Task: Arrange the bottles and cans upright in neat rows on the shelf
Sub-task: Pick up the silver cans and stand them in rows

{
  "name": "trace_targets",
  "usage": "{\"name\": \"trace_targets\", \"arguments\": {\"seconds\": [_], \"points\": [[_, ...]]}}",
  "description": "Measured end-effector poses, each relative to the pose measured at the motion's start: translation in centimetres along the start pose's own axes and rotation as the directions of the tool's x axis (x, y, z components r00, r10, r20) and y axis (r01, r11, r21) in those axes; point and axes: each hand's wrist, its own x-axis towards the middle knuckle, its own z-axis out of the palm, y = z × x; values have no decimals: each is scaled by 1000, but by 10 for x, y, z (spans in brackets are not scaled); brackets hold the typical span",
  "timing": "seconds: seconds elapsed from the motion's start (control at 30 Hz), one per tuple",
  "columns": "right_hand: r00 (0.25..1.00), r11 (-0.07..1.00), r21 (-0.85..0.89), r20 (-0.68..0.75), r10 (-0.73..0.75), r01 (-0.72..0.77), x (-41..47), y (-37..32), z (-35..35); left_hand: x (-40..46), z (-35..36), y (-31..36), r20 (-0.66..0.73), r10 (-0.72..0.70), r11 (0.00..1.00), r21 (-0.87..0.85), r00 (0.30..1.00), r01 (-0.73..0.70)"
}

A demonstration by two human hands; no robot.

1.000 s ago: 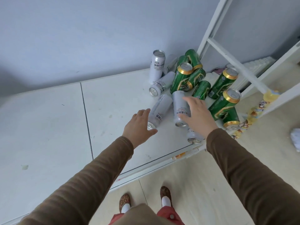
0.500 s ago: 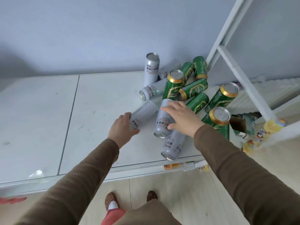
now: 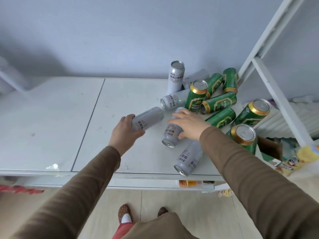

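Silver and green cans lie jumbled on the white shelf top (image 3: 51, 118). My left hand (image 3: 125, 131) grips one end of a lying silver can (image 3: 149, 118). My right hand (image 3: 189, 124) is closed over a second lying silver can (image 3: 170, 137). A third silver can (image 3: 189, 160) lies near the front edge under my right forearm. One silver can (image 3: 176, 77) stands upright at the back, another (image 3: 172, 100) lies beside it. Upright green cans (image 3: 196, 95) (image 3: 252, 112) (image 3: 243, 137) stand among several lying green ones (image 3: 219, 102).
A white slanted frame post (image 3: 279, 99) crosses over the shelf's right end. A cardboard piece (image 3: 269, 147) and yellow packaging (image 3: 296, 159) sit below it at the right. The grey wall backs the shelf. My feet (image 3: 125, 213) stand on the tiled floor.
My left hand has closed around the end of its silver can. My right hand has settled lower onto the second silver can. The camera has shifted, so the shelf appears more level.
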Motion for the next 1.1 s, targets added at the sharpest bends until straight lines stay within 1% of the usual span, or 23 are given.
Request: {"name": "trace_targets", "arguments": {"seconds": [0.07, 0.17, 0.37, 0.43, 0.57, 0.7, 0.83, 0.93, 1.03, 1.1], "points": [[999, 999, -10, -4, -36, 36, 9, -4, -1, -2, -5, -4, -27, -3, 1000, -11, 1000, 2], [997, 998, -2, 42, -66, 67, 22, -12, -4, -4, -14, -12, -69, -11, 1000, -10, 998, 10], [990, 991, -73, 99, -103, 110, 46, -26, 4, -6, -33, -26, -129, -41, 998, -42, 991, 36], [990, 991, -76, 92, -106, 113, 52, -31, 6, -8, -39, -29, -147, -49, 997, -58, 988, 40], [994, 992, -69, 8, -108, 109, 61, -41, 7, -9, -52, -33, -182, -72, 994, -92, 981, 56], [996, 996, 67, -66, -58, 62, 68, -54, 2, -7, -69, -43, -221, -75, 993, -105, 972, 52], [994, 973, 229, -105, -11, 35, 81, -77, -15, -5, -91, -63, -253, -79, 991, -121, 964, 49], [992, 923, 384, -119, 42, 7, 98, -103, -25, -3, -111, -84, -263, -99, 983, -173, 960, 54], [989, 868, 497, -124, 76, -4, 119, -139, -33, -1, -137, -113, -272, -112, 977, -208, 956, 55], [985, 807, 590, -133, 112, -12, 134, -169, -42, 0, -158, -138, -276, -113, 972, -228, 955, 49]]}}
